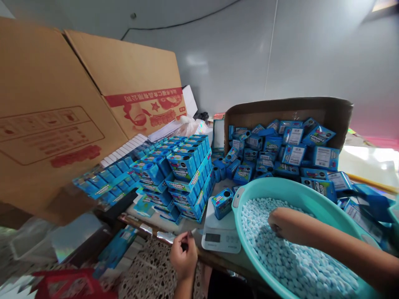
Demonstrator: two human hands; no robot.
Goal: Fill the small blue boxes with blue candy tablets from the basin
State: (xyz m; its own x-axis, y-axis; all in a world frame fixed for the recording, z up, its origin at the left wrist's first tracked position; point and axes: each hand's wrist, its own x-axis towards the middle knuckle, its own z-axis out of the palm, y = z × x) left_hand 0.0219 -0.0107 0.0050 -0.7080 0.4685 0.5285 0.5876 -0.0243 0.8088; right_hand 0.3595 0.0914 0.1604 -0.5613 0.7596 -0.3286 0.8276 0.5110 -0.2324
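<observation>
**Basin, scale and stacked boxes along the counter**

A plastic basin [246, 199] full of round candies [289, 261] sits at the front right of the counter [224, 265], with the right hand [285, 226] resting in it on the candies. Left of the basin, a kitchen scale [220, 241] carries one candy box [222, 203]. Behind and left of the scale rises a stack of boxes [187, 174], with a lower row [106, 185] farther left. Behind the basin, an open carton [288, 110] holds a heap of loose boxes [288, 147], and more lie to its right. A large cardboard sheet [62, 124] stands at far left. The left hand [183, 255] is at the counter's front edge, left of the scale.
</observation>
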